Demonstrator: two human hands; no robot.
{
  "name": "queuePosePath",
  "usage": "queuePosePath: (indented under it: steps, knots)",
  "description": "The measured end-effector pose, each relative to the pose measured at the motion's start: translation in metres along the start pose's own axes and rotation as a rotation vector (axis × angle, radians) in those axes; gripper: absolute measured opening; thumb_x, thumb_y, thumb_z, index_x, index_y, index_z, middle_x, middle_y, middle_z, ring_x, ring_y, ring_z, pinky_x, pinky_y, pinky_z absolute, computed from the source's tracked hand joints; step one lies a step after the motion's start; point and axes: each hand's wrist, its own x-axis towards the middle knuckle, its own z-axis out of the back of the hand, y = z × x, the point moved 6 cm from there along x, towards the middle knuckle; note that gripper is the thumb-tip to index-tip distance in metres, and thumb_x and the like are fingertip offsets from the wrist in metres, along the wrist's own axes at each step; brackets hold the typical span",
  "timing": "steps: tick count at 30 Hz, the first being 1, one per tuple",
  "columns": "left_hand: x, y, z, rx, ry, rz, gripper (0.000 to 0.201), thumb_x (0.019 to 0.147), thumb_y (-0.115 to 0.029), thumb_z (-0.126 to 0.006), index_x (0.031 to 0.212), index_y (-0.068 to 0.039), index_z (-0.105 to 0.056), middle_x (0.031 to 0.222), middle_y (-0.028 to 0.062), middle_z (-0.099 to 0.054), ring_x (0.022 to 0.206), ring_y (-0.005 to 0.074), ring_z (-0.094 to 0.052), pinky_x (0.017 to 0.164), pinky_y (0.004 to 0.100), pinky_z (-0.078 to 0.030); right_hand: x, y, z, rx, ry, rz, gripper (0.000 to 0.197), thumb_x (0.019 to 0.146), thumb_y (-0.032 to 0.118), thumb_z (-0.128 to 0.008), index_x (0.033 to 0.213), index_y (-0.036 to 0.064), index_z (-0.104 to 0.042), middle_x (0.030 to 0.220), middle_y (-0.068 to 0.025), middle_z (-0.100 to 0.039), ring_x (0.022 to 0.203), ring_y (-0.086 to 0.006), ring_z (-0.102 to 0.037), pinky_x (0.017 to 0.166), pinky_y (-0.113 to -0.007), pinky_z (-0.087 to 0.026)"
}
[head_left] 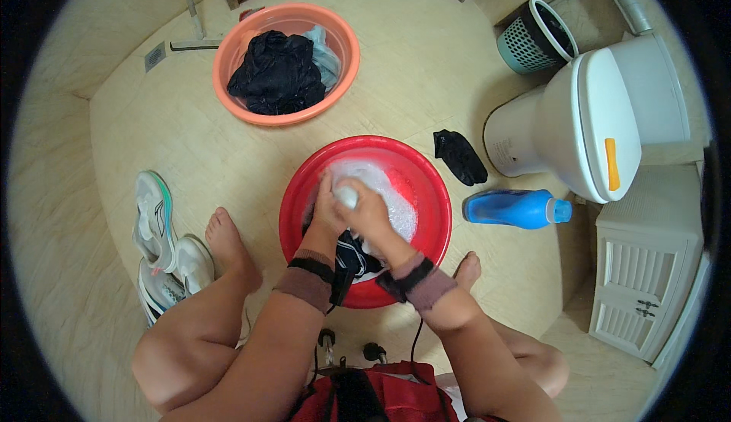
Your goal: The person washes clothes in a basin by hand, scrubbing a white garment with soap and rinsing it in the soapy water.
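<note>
Over the red basin (445,228), my left hand (326,207) and my right hand (369,213) are closed together. Between them shows a small white rounded thing (347,197); whether it is soap or a foamy bit of cloth I cannot tell. White suds (397,197) float on the water under and beyond my hands. Dark clothing with white stripes (352,254) lies in the basin below my wrists, partly hidden by them. Slight blur covers my fingers.
An orange tub (221,79) with dark and light-blue clothes (278,76) stands far left. To the right are a black sock-like cloth (460,157), a blue bottle (506,209) on its side, a toilet (609,117) and a waste bin (525,45). White shoes (156,224) sit left.
</note>
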Motion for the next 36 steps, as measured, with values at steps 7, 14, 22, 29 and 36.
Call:
queuePosePath:
  steps: [7,14,22,29,36]
  knots:
    - [0.013,0.023,0.028,0.067,0.026,0.018,0.037,0.095,-0.037,-0.045,0.111,-0.008,-0.061,0.102,0.0098,-0.066,0.092,0.0238,-0.064,0.084,0.0395,-0.052,0.0,-0.007,-0.011,-0.296,-0.125,-0.013,0.029,0.077,0.032,-0.07,0.093,0.0098,-0.062,0.081,-0.0212,-0.066,0.078,-0.0379,-0.065,0.07,-0.046,-0.052]
    - [-0.02,0.018,-0.07,-0.04,0.236,0.238,0.036,0.086,-0.023,-0.057,0.115,-0.003,-0.06,0.111,0.0107,-0.065,0.099,0.0202,-0.064,0.089,0.0369,-0.051,0.012,-0.059,0.021,0.955,0.123,-0.334,0.036,0.091,0.029,-0.058,0.118,0.0045,-0.057,0.103,-0.0047,-0.064,0.089,-0.0157,-0.061,0.08,-0.032,-0.049]
    - [-0.031,-0.021,-0.058,0.253,0.334,-0.187,0.053,0.063,-0.008,-0.069,0.115,-0.003,-0.058,0.11,0.01,-0.064,0.102,0.0194,-0.061,0.09,0.0356,-0.049,-0.007,-0.155,0.034,0.608,0.022,-0.647,0.033,0.066,-0.004,-0.063,0.099,-0.002,-0.063,0.076,-0.0109,-0.063,0.064,-0.0177,-0.061,0.06,-0.031,-0.051]
    - [0.02,-0.003,0.075,0.128,-0.338,-0.037,0.045,0.086,-0.024,-0.055,0.129,-0.012,-0.048,0.119,0.0129,-0.059,0.104,0.031,-0.06,0.089,0.0492,-0.049,-0.021,-0.131,-0.004,-0.607,0.103,-0.501,0.07,0.086,0.012,-0.044,0.149,0.0195,-0.014,0.131,-0.0328,-0.042,0.109,-0.0457,-0.056,0.091,-0.05,-0.045]
    - [0.01,0.01,0.024,0.263,-0.265,0.01,0.037,0.094,-0.04,-0.045,0.122,-0.019,-0.054,0.119,0.0074,-0.059,0.103,0.025,-0.061,0.088,0.0467,-0.05,0.022,-0.119,0.003,-0.233,-0.01,-0.225,0.05,0.077,0.016,-0.061,0.125,0.0084,-0.053,0.111,-0.0225,-0.062,0.104,-0.0331,-0.062,0.089,-0.039,-0.048]
